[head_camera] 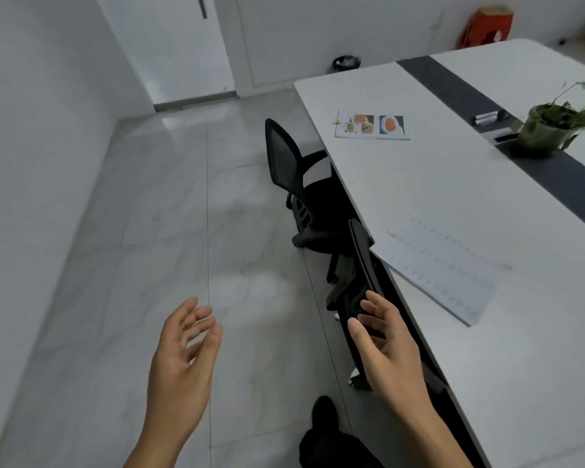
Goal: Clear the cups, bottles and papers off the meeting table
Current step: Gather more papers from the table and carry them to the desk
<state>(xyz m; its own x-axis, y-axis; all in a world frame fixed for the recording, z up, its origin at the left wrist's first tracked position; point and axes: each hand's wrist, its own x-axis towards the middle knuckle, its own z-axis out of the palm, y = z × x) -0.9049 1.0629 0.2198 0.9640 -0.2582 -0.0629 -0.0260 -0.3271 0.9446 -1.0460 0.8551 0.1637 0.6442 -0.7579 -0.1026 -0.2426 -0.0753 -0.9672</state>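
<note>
The white meeting table (436, 184) fills the right side. A printed sheet with a table of text (443, 268) lies at its near edge, one corner hanging over. Farther along lies a paper with food pictures (374, 125). My left hand (183, 359) hangs over the floor, fingers apart, holding nothing. My right hand (385, 346) is beside the table's edge, in front of a black chair back, open and empty, a short way from the printed sheet.
Two black office chairs (298, 184) are tucked under the table's left edge. A potted plant (551, 126) and markers (487, 117) sit on the dark centre strip. A black bin (346, 63) stands by the far wall near a white door; a red bag (485, 27) sits behind the table.
</note>
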